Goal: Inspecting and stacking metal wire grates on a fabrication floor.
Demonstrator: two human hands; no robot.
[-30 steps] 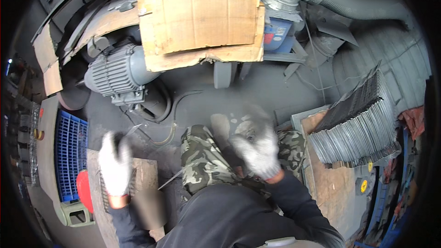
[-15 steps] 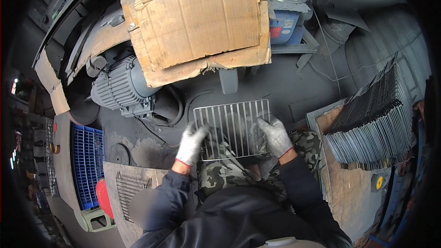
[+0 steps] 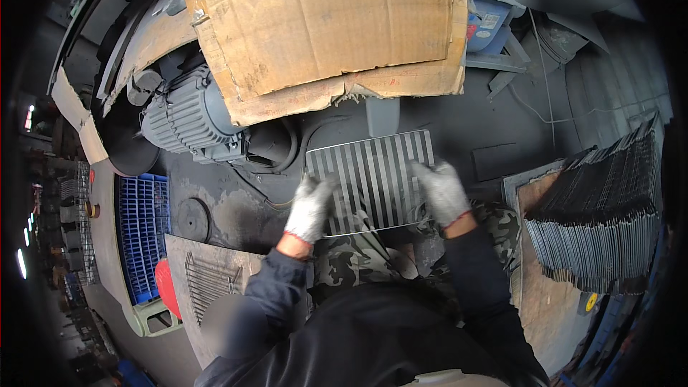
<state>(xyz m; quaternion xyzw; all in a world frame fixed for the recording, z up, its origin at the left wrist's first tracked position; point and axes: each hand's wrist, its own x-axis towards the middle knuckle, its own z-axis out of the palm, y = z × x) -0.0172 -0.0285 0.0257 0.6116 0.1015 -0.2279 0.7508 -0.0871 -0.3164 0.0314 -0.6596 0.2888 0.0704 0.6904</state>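
Note:
A metal rack with parallel bars [image 3: 373,183] is held up in front of my lap, tilted slightly so its right end sits higher. My left hand [image 3: 310,208], in a whitish work glove, closes on its left edge. At the opposite edge my right hand [image 3: 443,192], gloved the same way, grips it too. The bars look wide and smeared, perhaps from motion. To the right stands a tall stack of similar dark racks [image 3: 595,240] on a wooden board. Another barred rack [image 3: 208,283] lies on the board at my left.
Cardboard sheets [image 3: 330,29] cover something straight ahead, above a grey bracket [image 3: 383,116]. A grey electric motor [image 3: 192,118] stands at the far left. Below it are a blue plastic crate [image 3: 145,236] and a red round object [image 3: 166,287]. The right board [image 3: 541,301] carries the stack.
The rack has risen slightly and tipped, its right side going up, with both hands still on it. The whole view has shifted a little, so the cardboard sits farther right.

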